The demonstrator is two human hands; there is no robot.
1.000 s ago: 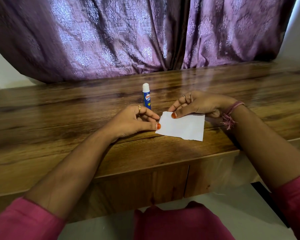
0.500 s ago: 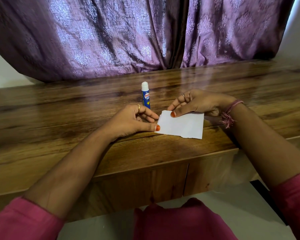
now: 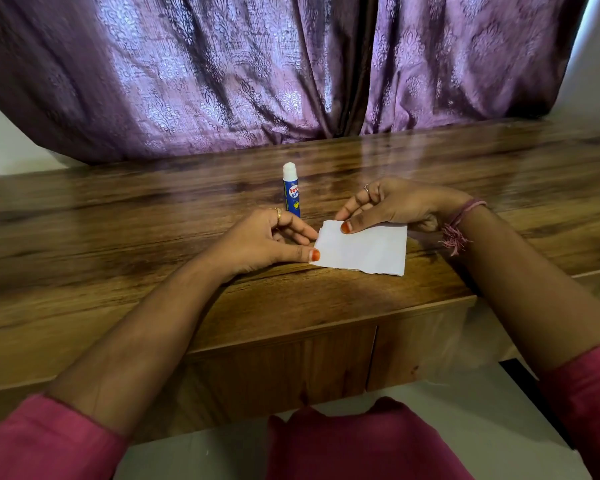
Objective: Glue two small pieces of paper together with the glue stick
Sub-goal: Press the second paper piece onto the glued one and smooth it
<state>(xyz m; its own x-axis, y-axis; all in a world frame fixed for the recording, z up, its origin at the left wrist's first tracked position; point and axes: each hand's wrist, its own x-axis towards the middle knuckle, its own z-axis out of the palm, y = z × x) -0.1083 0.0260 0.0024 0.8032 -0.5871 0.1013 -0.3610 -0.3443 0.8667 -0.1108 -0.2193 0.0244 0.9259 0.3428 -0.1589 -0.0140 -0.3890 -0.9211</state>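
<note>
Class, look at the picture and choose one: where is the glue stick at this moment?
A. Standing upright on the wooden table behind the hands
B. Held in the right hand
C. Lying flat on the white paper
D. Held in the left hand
A: the glue stick stands upright on the wooden table, just beyond the left hand, and neither hand holds it.

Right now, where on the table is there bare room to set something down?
Bare wood: the whole stretch left of the left hand and glue stick; the back strip of the table along the curtain; the near edge in front of the paper. Crowded: the middle, where both hands, left and right hand, touch the paper beside the glue stick.
</note>
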